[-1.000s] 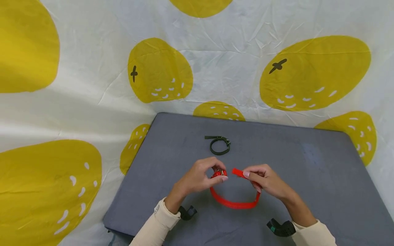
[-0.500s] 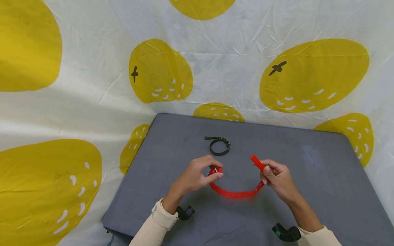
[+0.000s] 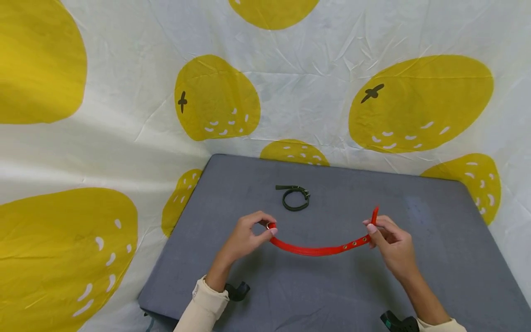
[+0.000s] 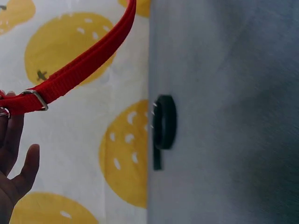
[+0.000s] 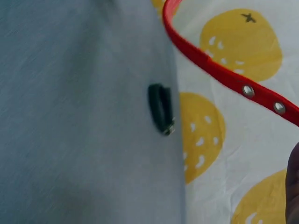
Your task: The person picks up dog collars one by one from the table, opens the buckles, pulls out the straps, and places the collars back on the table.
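Note:
A red collar (image 3: 315, 251) with metal eyelets hangs in a shallow curve between the two hands, over the grey table. The left hand (image 3: 249, 235) pinches its buckle end between thumb and fingers; a metal keeper ring shows there in the left wrist view on the red strap (image 4: 79, 70). At the other end, the right hand (image 3: 392, 244) pinches the strap near its tip, which sticks up above the fingers. Two eyelets on the strap (image 5: 219, 72) show in the right wrist view, with only a sliver of the right hand at the edge.
A dark green collar (image 3: 296, 210), buckled into a loop with its tail pointing left, lies farther back on the grey padded table (image 3: 435, 258). Behind the table hangs a white cloth (image 3: 303, 101) printed with yellow fruit shapes.
The hands have moved apart, the left one leftward and the right one rightward. The red collar has gone from a nearly closed loop to a long, shallow curve.

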Demonstrator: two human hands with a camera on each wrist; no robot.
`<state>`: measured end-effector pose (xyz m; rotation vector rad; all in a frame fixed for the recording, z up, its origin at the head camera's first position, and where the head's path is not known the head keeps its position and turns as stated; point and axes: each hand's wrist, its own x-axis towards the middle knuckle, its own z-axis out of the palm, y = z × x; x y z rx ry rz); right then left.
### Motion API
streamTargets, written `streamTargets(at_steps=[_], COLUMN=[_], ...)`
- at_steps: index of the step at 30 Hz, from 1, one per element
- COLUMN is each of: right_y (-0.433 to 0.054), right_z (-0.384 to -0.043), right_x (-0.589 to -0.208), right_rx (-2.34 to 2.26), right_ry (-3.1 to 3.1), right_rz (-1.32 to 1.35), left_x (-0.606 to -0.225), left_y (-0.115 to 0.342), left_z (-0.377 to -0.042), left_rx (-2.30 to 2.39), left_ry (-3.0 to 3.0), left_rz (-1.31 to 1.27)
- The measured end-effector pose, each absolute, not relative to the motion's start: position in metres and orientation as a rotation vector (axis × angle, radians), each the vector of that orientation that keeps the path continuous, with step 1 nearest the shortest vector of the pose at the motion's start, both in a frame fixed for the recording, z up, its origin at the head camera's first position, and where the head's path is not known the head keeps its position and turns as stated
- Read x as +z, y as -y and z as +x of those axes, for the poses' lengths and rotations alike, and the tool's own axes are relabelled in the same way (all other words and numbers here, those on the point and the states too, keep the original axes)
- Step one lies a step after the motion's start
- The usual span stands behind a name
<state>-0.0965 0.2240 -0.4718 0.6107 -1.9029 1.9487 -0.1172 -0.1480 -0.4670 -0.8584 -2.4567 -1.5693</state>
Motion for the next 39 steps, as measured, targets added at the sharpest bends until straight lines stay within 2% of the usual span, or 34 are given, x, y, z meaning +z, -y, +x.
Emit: streamTargets(at_steps=[5,9,21,39], right_y=[-0.234,-0.241,-0.255,-0.278], right_z=[-0.081,-0.068,-0.043,-0.026], right_x=[-0.481,-0.489,-0.536,-0.552], right_rx=[1.582,1.511,1.236,0.942], right_ry=[2.305,2.410,2.419,2.607], right_rz=[0.431,0.322,0.434,0.386], left_x=[-0.480,-0.491,-0.516,-0.518], left_y=[0.161,0.171,0.187,0.203], left_z=[-0.114,-0.110,-0.098,-0.097], left_rx=[-1.584,-1.582,-1.499,-1.227], left_ry=[2.513,2.584,2.899,3.091], left_rz=[-0.745,-0.686,-0.669,-0.651])
